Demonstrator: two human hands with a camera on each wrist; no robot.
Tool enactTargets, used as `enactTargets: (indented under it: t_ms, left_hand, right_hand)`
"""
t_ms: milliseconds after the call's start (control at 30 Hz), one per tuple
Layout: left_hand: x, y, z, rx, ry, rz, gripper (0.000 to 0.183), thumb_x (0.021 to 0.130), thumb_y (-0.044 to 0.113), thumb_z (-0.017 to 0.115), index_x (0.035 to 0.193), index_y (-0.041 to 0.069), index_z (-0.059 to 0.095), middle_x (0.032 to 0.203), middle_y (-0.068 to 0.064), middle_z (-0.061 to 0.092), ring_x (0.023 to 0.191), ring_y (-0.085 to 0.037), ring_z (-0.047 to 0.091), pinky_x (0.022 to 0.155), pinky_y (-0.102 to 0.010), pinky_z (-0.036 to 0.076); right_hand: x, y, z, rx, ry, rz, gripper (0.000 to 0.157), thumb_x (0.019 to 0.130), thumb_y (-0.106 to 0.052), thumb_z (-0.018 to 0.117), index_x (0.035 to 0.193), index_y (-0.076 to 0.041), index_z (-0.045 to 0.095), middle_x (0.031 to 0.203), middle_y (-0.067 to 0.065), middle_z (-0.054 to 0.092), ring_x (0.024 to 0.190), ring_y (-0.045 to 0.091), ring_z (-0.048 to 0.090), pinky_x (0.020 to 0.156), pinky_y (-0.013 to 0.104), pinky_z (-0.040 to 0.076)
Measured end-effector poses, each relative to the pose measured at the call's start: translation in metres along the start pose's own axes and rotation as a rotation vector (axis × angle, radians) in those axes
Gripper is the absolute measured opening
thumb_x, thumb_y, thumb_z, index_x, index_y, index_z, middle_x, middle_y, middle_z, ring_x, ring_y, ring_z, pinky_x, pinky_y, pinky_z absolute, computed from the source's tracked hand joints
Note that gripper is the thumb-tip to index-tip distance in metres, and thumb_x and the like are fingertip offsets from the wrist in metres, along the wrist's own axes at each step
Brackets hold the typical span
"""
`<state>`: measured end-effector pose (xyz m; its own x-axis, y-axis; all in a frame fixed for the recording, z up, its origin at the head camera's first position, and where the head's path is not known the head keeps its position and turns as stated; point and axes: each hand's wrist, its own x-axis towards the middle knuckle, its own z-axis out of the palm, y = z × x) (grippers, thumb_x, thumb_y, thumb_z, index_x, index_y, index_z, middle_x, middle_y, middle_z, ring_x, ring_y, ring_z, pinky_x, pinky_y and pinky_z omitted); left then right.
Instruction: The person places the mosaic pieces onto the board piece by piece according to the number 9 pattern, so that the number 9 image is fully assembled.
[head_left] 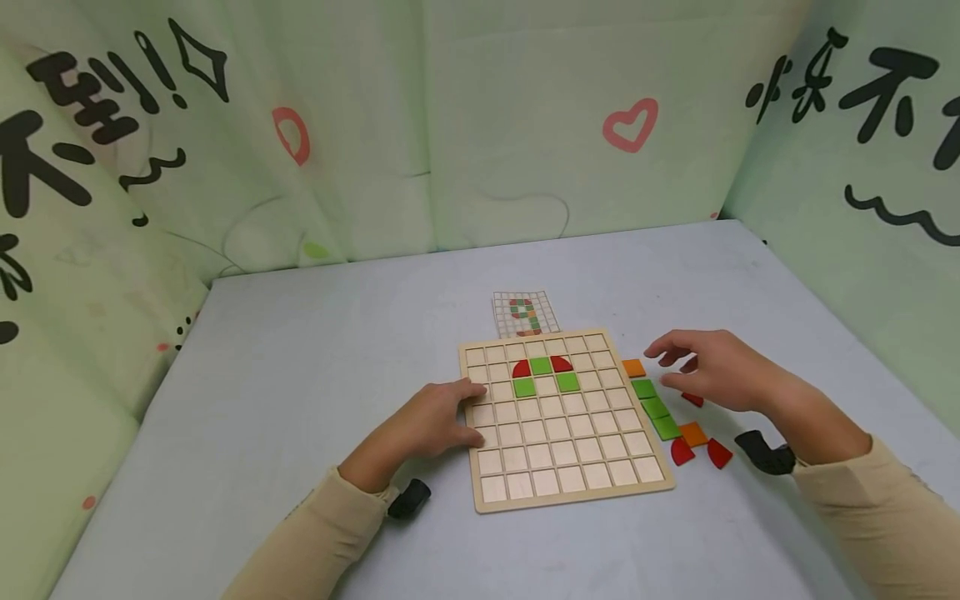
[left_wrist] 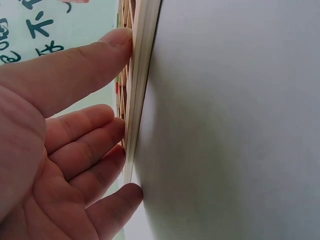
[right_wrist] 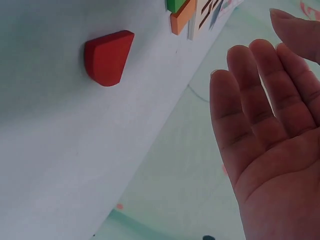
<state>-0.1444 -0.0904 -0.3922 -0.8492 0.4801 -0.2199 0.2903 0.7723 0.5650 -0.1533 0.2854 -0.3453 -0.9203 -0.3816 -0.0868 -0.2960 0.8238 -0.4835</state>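
Observation:
A wooden grid board lies flat on the table. Near its top sit two red quarter-circle pieces and three green square tiles. My left hand rests against the board's left edge, thumb and fingers spread along it; in the left wrist view its thumb touches the rim. Just right of the board my right hand hovers with loosely bent fingers and nothing in them. Close by its fingertips is an orange square tile. One red quarter-circle piece lies partly hidden beneath this hand in the head view.
A pattern card pokes out behind the board. Along the board's right side runs a row of green tiles, with another orange tile and two more red pieces nearer me. Printed green curtains surround the white table.

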Motion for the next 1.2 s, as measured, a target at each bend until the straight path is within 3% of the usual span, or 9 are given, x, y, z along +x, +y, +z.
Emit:
enactTargets:
  t_ms: [233, 733, 1200]
  left_hand:
    - [0.0, 0.0, 0.001, 0.002, 0.004, 0.0, 0.066, 0.083, 0.019, 0.084, 0.142, 0.007, 0.056, 0.141, -0.008, 0.057, 0.133, -0.028, 0.049, 0.107, -0.041, 0.041]
    - [-0.001, 0.001, 0.001, -0.003, 0.003, -0.004, 0.067, 0.083, 0.018, 0.084, 0.142, 0.006, 0.056, 0.141, -0.009, 0.057, 0.134, -0.027, 0.048, 0.107, -0.041, 0.041]
    - [0.0, 0.0, 0.002, -0.014, 0.003, -0.002, 0.067, 0.083, 0.018, 0.084, 0.142, 0.005, 0.056, 0.142, -0.009, 0.056, 0.135, -0.027, 0.047, 0.108, -0.041, 0.04]
  right_hand:
    - [-0.006, 0.008, 0.0, 0.007, -0.007, 0.021, 0.033, 0.089, -0.011, 0.073, 0.12, -0.004, 0.067, 0.11, 0.01, 0.068, 0.094, 0.028, 0.065, 0.083, 0.046, 0.055]
    - [-0.019, 0.019, 0.011, 0.037, -0.035, 0.042, 0.03, 0.086, -0.014, 0.077, 0.115, -0.007, 0.068, 0.1, -0.001, 0.067, 0.089, 0.019, 0.063, 0.077, 0.031, 0.054]
    - [-0.023, 0.035, 0.013, -0.029, -0.03, 0.095, 0.034, 0.086, -0.011, 0.076, 0.118, -0.005, 0.067, 0.104, 0.005, 0.067, 0.095, 0.027, 0.06, 0.079, 0.042, 0.053]
